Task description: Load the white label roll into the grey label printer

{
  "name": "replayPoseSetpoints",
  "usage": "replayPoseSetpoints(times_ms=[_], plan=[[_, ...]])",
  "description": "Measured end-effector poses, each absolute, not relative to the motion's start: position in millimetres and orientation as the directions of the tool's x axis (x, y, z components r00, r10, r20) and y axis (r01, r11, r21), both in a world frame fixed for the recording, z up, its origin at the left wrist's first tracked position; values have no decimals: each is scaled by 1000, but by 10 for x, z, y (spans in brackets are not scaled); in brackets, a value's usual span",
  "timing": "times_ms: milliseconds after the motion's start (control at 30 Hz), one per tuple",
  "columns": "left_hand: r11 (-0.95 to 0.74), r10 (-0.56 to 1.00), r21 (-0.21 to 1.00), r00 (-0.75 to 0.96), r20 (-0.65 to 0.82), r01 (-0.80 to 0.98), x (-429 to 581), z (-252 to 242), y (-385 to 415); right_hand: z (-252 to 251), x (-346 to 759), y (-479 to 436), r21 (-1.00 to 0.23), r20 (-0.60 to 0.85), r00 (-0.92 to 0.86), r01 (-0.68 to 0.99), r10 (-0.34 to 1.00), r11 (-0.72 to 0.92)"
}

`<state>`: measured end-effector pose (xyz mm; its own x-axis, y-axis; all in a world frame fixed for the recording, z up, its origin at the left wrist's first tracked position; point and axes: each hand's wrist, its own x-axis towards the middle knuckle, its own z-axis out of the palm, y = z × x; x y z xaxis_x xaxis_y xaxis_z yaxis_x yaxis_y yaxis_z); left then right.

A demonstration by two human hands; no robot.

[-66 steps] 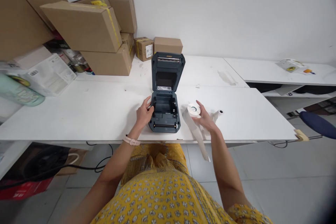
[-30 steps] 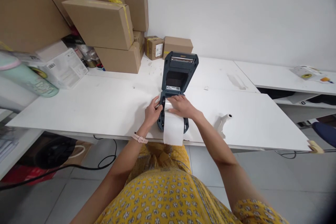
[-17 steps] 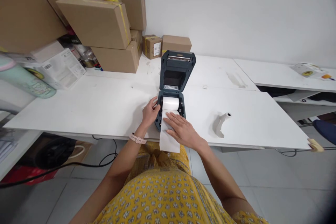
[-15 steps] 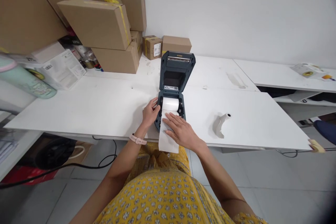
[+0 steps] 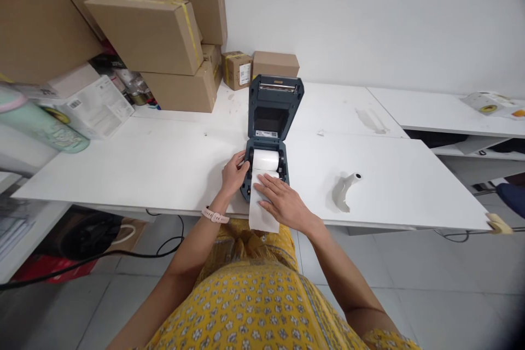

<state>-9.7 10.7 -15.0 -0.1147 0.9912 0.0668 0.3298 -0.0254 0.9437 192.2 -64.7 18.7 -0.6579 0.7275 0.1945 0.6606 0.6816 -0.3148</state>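
Note:
A dark grey label printer [image 5: 270, 115] stands with its lid up near the front edge of the white table [image 5: 164, 169]. A white paper roll [image 5: 266, 159] sits in its bay, and a strip of paper [image 5: 262, 219] runs out over the table's edge. My left hand [image 5: 233, 175] rests against the printer's left side, fingers curled on its rim. My right hand [image 5: 283, 202] lies flat on the paper strip, fingers stretched out.
Stacked cardboard boxes [image 5: 147, 33] fill the table's back left, with a white printed box [image 5: 96, 106] beside them. A curled scrap of white paper [image 5: 344, 191] lies to the right of the printer. A second white desk [image 5: 443, 112] stands at the right. Cables [image 5: 123, 251] run under the table.
My right hand picked up the roll from the table, put it in the printer's bay, then slid down to lie flat on the strip. My left hand stayed on the printer's side.

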Motion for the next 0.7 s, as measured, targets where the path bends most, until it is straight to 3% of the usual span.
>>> replayPoseSetpoints(times_ms=[267,433,500,533,600,700], plan=[[-4,991,967,-131,38,256,-61,-130,97,157,1904,-702,-347,176,-647,664,742,662],[46,995,989,-94,-33,139,35,-129,-288,485,2135,-608,-551,180,-664,543,725,634],[71,997,991,-31,-68,113,63,-137,-479,726,2293,-358,-647,302,-493,522,816,555],[87,996,991,-5,-87,99,69,-141,-554,838,2365,-164,-674,397,-312,539,863,505],[113,993,992,17,-115,59,71,-145,-644,1011,2462,334,-708,545,-32,518,838,480],[122,992,992,19,-122,7,63,-139,-665,1122,2466,1108,-763,532,-38,413,846,498]])
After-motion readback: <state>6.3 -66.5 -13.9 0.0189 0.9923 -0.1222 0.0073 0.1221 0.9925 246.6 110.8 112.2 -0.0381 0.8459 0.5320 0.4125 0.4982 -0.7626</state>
